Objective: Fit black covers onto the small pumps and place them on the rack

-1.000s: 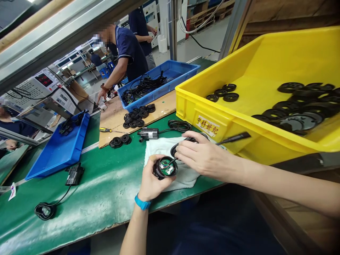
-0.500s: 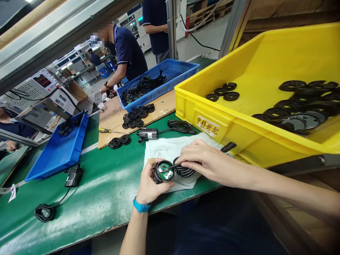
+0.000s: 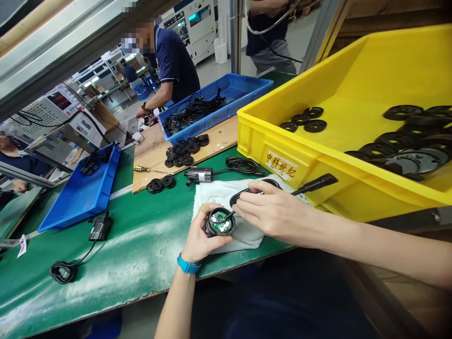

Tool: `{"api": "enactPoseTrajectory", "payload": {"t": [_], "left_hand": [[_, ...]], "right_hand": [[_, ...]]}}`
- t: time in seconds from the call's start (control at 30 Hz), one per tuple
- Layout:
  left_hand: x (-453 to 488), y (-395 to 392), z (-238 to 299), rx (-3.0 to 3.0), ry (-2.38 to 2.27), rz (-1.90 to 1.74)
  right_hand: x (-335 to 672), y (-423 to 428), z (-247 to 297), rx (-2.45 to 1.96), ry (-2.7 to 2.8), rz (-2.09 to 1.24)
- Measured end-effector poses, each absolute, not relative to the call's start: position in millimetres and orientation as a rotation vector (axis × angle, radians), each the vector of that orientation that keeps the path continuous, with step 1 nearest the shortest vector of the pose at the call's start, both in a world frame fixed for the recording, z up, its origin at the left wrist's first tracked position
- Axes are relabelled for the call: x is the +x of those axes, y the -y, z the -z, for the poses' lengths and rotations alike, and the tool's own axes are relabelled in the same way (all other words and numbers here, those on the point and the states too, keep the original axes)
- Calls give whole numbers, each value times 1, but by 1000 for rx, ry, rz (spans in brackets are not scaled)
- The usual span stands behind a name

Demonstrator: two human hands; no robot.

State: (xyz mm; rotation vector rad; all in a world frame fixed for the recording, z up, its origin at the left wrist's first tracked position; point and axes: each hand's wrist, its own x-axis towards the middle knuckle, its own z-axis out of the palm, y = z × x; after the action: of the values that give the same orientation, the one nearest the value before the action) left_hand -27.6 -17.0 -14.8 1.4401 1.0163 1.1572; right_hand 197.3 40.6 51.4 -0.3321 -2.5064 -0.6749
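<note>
My left hand (image 3: 201, 234) is wrapped round a black pump housing (image 3: 211, 229), tilted so that its open end faces me. Inside the housing a green circuit board (image 3: 221, 221) shows, with a thin lead running out from it. My right hand (image 3: 273, 209) grips the black coiled cable (image 3: 243, 194) just right of the housing. From behind that hand the cable's thick plug end (image 3: 319, 183) sticks out to the right. Beneath both hands lies a pale towel (image 3: 206, 193). The fingertips of my right hand partly hide the cable.
A yellow bin (image 3: 254, 136) with black discs stands at the right. Behind the towel are a pump with cable (image 3: 203, 174), black slotted wheels (image 3: 155, 185) and a screwdriver (image 3: 141, 168). A blue tray (image 3: 219, 125) holds cables. Another pump (image 3: 100, 227) lies left. A co-worker (image 3: 176, 61) bends beyond.
My right hand has shifted its grip on the coiled cable, and the plug end now reaches further right. The view has moved slightly. A person in the background has moved right.
</note>
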Motion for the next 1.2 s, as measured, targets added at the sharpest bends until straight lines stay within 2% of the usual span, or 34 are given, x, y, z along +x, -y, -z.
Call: {"api": "enactPoseTrajectory", "payload": {"t": [0.27,0.5,0.83,1.2], "left_hand": [[-32,17,11,1491,-1074,-1081],[-29,18,8,1664,-1156,-1071],[-23,6,12,1291,-925,-1296],[-23,-3,14,1434,-997,-1156]], "right_hand": [[196,-47,-53,-177,2515,950],[192,-56,-47,-23,2594,1058],[177,-54,-98,-25,2688,1085],[177,-60,-84,-82,2883,987]]}}
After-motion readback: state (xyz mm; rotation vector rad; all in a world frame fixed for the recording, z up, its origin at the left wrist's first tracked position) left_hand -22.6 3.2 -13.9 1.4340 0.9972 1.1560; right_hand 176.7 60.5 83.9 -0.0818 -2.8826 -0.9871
